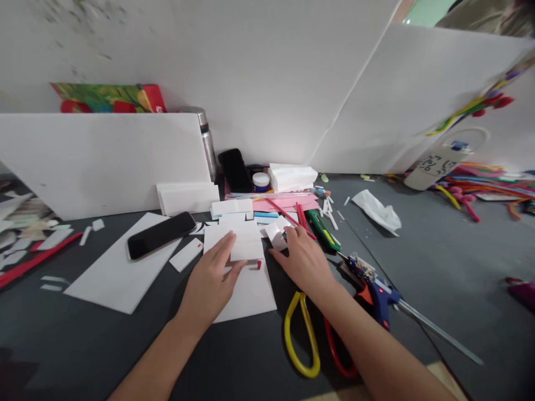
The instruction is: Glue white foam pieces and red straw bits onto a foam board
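My left hand [213, 278] grips the left edge of a white card [246, 239], with its thumb at the lower edge. The card stands tilted over a white sheet [251, 295]. A tiny red piece [259, 264] is beside the card's lower right corner. At the right, my right hand [307, 262] has its fingers and thumb around a small glossy white piece [276, 236]; part of that contact is hidden. Below it are scissors with a yellow handle [301, 337] and a red handle, partly covered by my right forearm.
A glue gun [378, 295] and a green cutter [324, 229] lie to the right. A phone [162, 235] rests on white paper at left. Behind stand a white board [104, 167], a metal flask [207, 145] and a dark phone [234, 170]. Crumpled tissue [377, 210] lies farther right.
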Demonstrator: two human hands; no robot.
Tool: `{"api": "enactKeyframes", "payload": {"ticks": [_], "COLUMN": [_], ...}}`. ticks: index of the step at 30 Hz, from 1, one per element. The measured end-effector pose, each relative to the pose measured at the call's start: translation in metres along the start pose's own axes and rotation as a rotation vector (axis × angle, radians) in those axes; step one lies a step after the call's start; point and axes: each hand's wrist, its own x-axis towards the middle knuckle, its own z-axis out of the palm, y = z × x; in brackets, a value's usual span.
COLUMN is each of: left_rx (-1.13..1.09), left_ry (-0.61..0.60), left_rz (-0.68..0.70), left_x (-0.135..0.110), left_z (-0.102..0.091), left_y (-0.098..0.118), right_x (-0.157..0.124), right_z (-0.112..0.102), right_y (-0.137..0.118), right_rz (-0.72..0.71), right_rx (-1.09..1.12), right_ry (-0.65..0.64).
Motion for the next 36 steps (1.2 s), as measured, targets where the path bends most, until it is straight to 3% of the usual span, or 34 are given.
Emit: {"api": "enactKeyframes", "payload": {"ticks": [6, 13, 19, 24, 28, 30, 34, 36], "left_rx": [-0.033, -0.123, -0.208, -0.265, -0.298, -0.309, -0.322, -0.401], "left_ry": [0.043, 0.133, 0.284, 0.322, 0.335, 0.333, 0.325, 0.285], "left_rz": [-0.023, -0.165, -0.159, -0.162, -0.191, -0.197, -0.196, -0.222], "left_x": [0.002, 0.005, 0.010, 0.009, 0.009, 0.008, 0.008, 0.007], "left_z": [-0.005, -0.016, -0.024, -0.029, -0.029, -0.029, -0.029, -0.030], "left_y": [0.001, 0.003, 0.015, 0.020, 0.020, 0.020, 0.021, 0.022], "right_x": [-0.002, -0.001, -0.001, -0.001, -0.002, -0.005, -0.022, -0.034], "right_z": [0.006, -0.004, -0.024, -0.041, -0.060, -0.070, -0.082, -0.081], "right_y": [-0.005, -0.001, -0.004, -0.011, -0.014, -0.015, -0.025, -0.031], "right_rz": [-0.023, 0.013, -0.017, -0.012, 0.131, 0.148, -0.053, -0.105], "right_rx": [-0.102, 0.017, 0.314, 0.620, 0.977, 0.931, 0.554, 0.499], "right_ry": [-0.010, 0.082, 0.081, -0.066, -0.196, -0.244, -0.419, -0.486]}}
